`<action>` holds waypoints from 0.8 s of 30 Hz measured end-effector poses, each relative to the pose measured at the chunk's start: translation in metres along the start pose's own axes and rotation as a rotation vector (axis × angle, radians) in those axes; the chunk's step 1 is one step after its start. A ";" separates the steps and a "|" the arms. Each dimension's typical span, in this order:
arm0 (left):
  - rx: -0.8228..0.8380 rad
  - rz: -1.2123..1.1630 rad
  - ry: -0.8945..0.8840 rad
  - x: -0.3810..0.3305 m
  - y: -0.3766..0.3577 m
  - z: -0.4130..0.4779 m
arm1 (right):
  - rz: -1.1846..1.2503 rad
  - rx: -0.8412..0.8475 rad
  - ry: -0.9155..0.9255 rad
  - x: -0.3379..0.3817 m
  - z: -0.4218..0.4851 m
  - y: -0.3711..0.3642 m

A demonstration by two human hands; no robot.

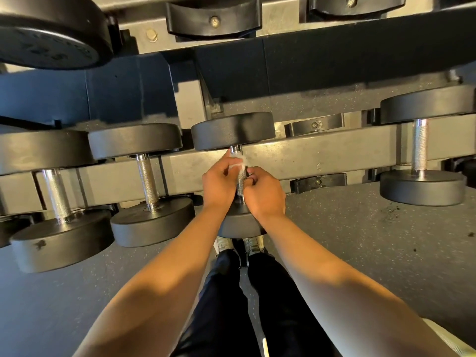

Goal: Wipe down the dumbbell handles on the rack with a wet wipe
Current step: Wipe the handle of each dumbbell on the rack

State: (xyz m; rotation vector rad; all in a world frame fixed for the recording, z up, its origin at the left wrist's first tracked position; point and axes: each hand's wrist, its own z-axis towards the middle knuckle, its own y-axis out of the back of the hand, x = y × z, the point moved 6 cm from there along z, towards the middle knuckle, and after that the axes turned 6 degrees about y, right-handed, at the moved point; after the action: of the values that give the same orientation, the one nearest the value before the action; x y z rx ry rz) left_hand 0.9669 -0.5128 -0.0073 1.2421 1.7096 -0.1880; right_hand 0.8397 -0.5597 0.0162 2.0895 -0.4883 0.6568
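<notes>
A black dumbbell (233,130) lies on the lower tier of the grey rack (322,150), straight in front of me. Its knurled metal handle (241,182) runs between my two hands. My left hand (219,184) pinches a white wet wipe (240,162) against the upper part of the handle. My right hand (265,193) curls its fingers round the lower part of the handle from the right. The dumbbell's near head (239,225) is partly hidden under my wrists.
Two dumbbells (148,176) (55,191) lie on the rack to the left, and one (419,150) to the right. Empty black saddles (316,124) sit between. An upper tier holds a big dumbbell (49,34). My legs and shoes stand on speckled rubber floor (360,240).
</notes>
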 end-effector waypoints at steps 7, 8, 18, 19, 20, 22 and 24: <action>-0.109 -0.205 0.140 -0.012 -0.002 0.015 | -0.042 0.010 -0.016 0.000 0.000 0.001; -0.123 -0.229 0.152 -0.012 -0.006 0.015 | -0.037 0.013 -0.019 0.000 0.000 0.001; 0.089 -0.107 0.103 0.003 -0.006 0.004 | -0.002 0.024 -0.068 -0.001 -0.001 0.000; 0.118 -0.074 0.086 0.005 -0.004 0.002 | 0.008 0.023 -0.074 -0.001 -0.001 0.001; 0.145 -0.036 0.068 0.007 -0.003 -0.001 | 0.025 0.022 -0.081 -0.002 -0.001 0.002; 0.191 0.045 0.038 0.010 -0.001 -0.005 | 0.077 0.020 -0.107 -0.004 -0.001 0.003; 0.227 0.116 0.030 0.015 0.001 -0.009 | 0.131 0.026 -0.124 -0.007 0.001 0.001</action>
State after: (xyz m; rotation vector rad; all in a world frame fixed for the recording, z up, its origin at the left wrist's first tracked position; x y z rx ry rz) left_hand 0.9618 -0.4975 -0.0137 1.5138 1.6703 -0.3012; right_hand 0.8338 -0.5600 0.0116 2.1447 -0.6951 0.6132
